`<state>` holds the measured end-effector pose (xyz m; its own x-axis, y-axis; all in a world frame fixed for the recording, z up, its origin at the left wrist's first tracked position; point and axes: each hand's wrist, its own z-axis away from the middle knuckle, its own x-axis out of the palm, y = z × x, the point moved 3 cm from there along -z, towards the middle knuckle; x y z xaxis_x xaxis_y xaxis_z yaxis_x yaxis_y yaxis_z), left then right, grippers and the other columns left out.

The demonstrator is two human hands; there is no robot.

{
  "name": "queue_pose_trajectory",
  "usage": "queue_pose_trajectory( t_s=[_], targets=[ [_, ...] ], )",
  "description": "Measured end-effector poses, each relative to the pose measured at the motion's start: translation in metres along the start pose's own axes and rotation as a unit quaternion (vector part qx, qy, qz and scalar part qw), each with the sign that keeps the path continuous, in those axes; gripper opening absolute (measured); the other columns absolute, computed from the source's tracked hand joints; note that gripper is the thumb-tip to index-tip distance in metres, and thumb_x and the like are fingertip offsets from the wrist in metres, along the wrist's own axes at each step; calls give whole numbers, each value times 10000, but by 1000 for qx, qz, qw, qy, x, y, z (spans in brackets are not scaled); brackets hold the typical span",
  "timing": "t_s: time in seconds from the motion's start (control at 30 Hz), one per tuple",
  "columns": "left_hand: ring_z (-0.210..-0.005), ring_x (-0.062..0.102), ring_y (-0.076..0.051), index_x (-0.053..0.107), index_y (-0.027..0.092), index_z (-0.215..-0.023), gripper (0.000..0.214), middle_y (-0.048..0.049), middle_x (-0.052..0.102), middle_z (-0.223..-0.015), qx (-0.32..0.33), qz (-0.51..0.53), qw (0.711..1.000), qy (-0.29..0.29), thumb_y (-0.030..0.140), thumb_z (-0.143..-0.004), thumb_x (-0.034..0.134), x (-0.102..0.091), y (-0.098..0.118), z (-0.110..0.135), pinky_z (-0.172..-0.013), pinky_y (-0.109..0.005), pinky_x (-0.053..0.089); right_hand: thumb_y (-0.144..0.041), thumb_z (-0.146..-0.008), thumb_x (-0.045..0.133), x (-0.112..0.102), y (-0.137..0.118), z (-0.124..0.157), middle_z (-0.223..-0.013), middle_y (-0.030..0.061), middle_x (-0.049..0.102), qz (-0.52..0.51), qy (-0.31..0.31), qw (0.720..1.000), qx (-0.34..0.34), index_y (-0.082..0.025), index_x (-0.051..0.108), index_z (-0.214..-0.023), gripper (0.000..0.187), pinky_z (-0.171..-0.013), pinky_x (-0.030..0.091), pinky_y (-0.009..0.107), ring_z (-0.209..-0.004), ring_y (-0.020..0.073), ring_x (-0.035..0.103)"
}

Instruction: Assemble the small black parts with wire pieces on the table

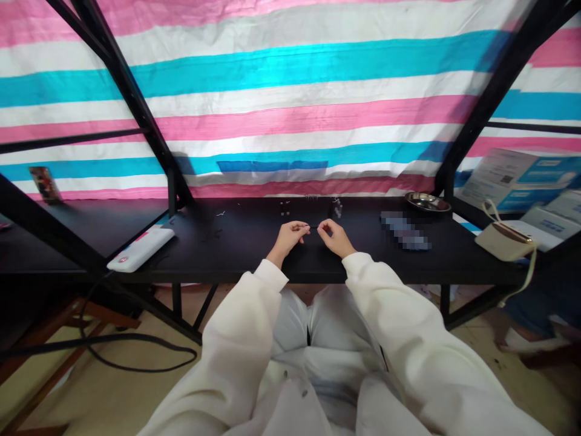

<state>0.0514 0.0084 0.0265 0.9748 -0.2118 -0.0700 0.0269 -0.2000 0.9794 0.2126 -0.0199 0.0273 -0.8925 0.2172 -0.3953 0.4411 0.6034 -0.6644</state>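
Observation:
My left hand [290, 237] and my right hand [334, 236] are close together over the front half of the black table [245, 242]. Each pinches with thumb and fingertips. A short, thin dark strand [314, 227] runs between them, one end in each pinch. Whether it is a cord or a stiff rod I cannot tell against the black surface. Just beyond my hands lie several tiny pale pieces [285, 213], and a small cluster of shiny clear bits [337, 209] sits past my right hand. They are too small to name.
A metal dish [428, 201] stands at the back right, near a blurred-out bluish object [405, 231]. A beige bag [505, 240] sits at the right end, with boxes [521, 178] behind. At left lies a white power strip-like case [141, 249]. Black frame posts [136, 100] flank the table.

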Motion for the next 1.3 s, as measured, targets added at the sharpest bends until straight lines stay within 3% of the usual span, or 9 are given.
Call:
queue_pose_trajectory(
  t_s=[0.27,0.5,0.67,0.73,0.9,0.97,1.3],
  targets=[
    [-414,470,-43,596,126,-842,283,-40,657,-719,19,13,1000,-1,319,-658,692,-1,-6,-4,-406,-180,336,-274,-778,504,4,5,0,-751,16,566,-6,-19,999,-40,-190,543,-765,93,-686,450,282,-680,134,540],
    [-399,483,-46,577,123,-833,268,-14,622,-684,43,-1,999,-8,276,-647,692,-1,-8,-5,-442,-197,376,-335,-810,502,9,15,-1,-775,20,601,31,-40,999,13,-183,537,-970,224,-687,455,282,-676,136,558],
    [-411,487,-51,602,119,-829,231,4,589,-635,27,-17,999,-11,253,-658,679,1,-5,-2,-432,-189,357,-283,-793,552,17,17,-9,-800,45,593,115,-122,986,-18,-174,611,-814,125,-719,435,273,-717,140,543],
    [-414,488,-52,598,119,-837,205,-5,598,-655,21,-20,999,16,230,-674,653,0,-5,-2,-431,-189,358,-252,-767,585,20,20,-17,-781,37,582,142,-128,982,10,-168,608,-773,88,-699,427,260,-698,133,531],
    [-403,463,-42,554,126,-828,106,-10,595,-679,-3,19,981,191,170,-733,532,-16,-9,-5,-431,-183,356,-257,-785,568,31,32,-50,-641,-3,580,152,-93,972,154,-161,577,-740,107,-642,404,232,-603,115,509],
    [-397,453,-39,541,133,-820,95,-6,586,-679,-14,43,973,228,162,-753,481,-21,-12,-7,-421,-176,340,-246,-795,560,40,35,-63,-671,16,608,157,-81,967,184,-158,573,-732,109,-650,404,229,-629,119,531],
    [-388,444,-41,530,146,-823,123,3,566,-667,-47,101,966,231,174,-756,431,-17,-10,-3,-385,-168,272,-217,-819,553,91,57,-97,-881,102,659,218,-120,946,209,-134,603,-890,120,-745,428,251,-834,175,609]
  ],
)
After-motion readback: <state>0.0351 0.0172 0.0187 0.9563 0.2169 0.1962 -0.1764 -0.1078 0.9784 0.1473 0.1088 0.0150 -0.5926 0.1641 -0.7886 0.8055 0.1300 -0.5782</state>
